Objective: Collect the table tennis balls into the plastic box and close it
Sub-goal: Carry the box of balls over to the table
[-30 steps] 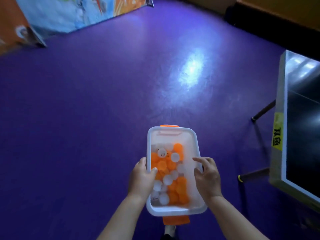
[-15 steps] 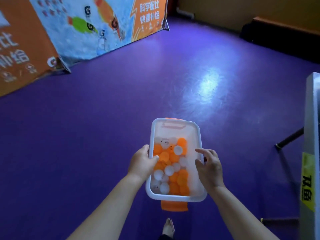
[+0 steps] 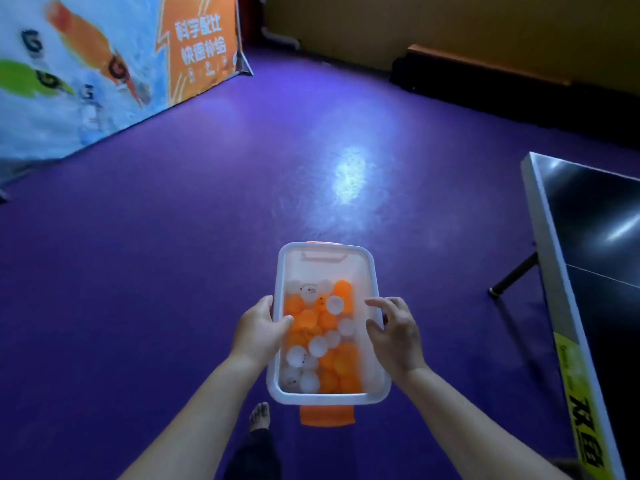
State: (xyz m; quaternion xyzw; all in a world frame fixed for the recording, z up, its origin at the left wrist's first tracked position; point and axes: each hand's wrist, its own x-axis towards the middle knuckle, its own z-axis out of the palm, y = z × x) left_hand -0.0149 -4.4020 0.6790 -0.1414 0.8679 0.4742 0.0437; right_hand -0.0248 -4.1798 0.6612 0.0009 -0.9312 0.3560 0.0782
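A clear plastic box (image 3: 325,252) with a white rim and orange latches is carried in front of me above the purple floor. It has no lid on and holds several orange and white table tennis balls (image 3: 322,337). My left hand (image 3: 259,329) grips the box's left rim, thumb curled over the edge. My right hand (image 3: 394,332) holds the right rim with the fingers spread along the wall. The orange latch (image 3: 327,414) hangs at the box's near end.
A table tennis table (image 3: 588,258) with a white edge and a dark leg stands at the right. An advertising banner (image 3: 104,64) stands at the far left. A dark low bench (image 3: 502,88) runs along the yellow back wall. My bare foot (image 3: 259,415) shows below the box.
The view has swung up and to the left, so the banner and back wall now show. The box stays in both hands at about the same place before me.
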